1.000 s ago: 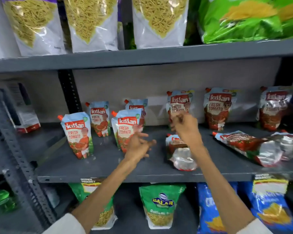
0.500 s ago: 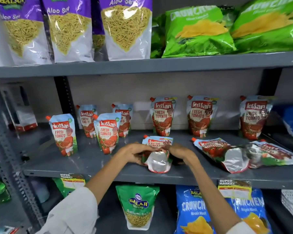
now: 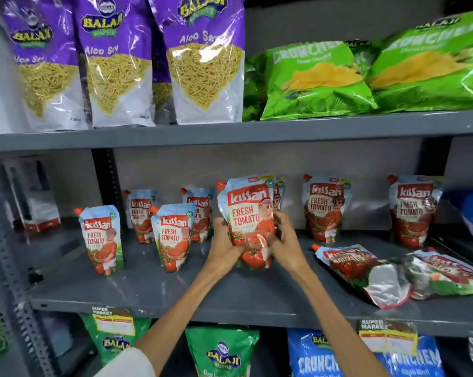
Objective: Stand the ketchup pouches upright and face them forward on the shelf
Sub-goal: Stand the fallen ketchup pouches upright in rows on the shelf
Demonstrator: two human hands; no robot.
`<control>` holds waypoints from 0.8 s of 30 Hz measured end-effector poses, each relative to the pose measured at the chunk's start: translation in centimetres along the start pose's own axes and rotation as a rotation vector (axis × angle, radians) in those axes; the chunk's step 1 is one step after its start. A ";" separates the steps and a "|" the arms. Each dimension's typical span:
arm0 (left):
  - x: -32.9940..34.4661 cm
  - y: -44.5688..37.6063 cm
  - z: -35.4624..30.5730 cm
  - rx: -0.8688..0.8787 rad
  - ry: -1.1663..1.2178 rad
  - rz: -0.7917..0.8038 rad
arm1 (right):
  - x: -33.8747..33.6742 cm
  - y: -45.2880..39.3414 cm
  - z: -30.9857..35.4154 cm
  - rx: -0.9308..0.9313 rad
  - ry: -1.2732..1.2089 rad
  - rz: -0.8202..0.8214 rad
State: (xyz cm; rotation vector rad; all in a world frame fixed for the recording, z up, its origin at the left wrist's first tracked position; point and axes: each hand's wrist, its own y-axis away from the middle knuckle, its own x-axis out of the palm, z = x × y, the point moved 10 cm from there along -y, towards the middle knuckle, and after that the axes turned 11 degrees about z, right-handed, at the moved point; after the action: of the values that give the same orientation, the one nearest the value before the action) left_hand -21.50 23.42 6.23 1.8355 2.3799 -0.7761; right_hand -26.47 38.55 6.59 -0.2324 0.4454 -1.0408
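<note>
A ketchup pouch [image 3: 249,213] stands upright at the middle of the grey shelf [image 3: 175,289], its label facing me. My left hand [image 3: 222,242] grips its left side and my right hand [image 3: 285,240] its right side. Several other pouches stand upright: two at the front left [image 3: 102,238] [image 3: 172,235], two behind them, and two at the back right [image 3: 325,206] [image 3: 413,209]. One more is partly hidden behind the held pouch. Two pouches lie flat at the right [image 3: 360,270] [image 3: 447,276].
Purple snack bags [image 3: 112,61] and green crisp bags [image 3: 317,77] fill the shelf above. Green and blue bags [image 3: 221,355] sit on the shelf below, behind price tags [image 3: 387,338]. A perforated metal upright [image 3: 9,268] runs down the left.
Both hands took hold of the pouch lying flat at the shelf's middle and raised it upright, label forward. The camera has moved closer.
</note>
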 end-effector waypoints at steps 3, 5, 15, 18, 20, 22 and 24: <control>0.4 -0.5 2.0 0.005 -0.081 0.038 | 1.7 -0.1 -2.0 0.025 0.080 0.084; 1.2 -0.8 4.4 -0.014 -0.024 0.089 | 2.0 0.1 -3.8 0.030 0.123 0.086; 0.9 4.0 3.0 0.043 -0.022 -0.423 | -1.6 -0.2 -4.0 0.113 0.285 0.118; 4.8 4.4 2.7 -0.074 0.209 -0.386 | -8.1 0.0 -1.7 0.121 0.462 -0.051; 8.5 3.5 2.9 -0.232 0.306 -0.253 | -14.0 -0.1 -1.6 0.243 0.617 -0.142; 13.4 2.6 3.1 -0.423 0.463 -0.020 | -19.6 -0.2 -3.7 0.442 0.747 -0.110; 17.7 2.5 2.7 -0.597 0.660 0.148 | -23.2 -0.1 -6.2 0.613 0.925 0.008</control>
State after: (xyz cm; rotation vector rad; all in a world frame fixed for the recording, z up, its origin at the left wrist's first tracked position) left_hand -25.29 38.68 -2.77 2.1308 2.3385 0.6000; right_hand -39.34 58.82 6.82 0.8334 0.9165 -1.1900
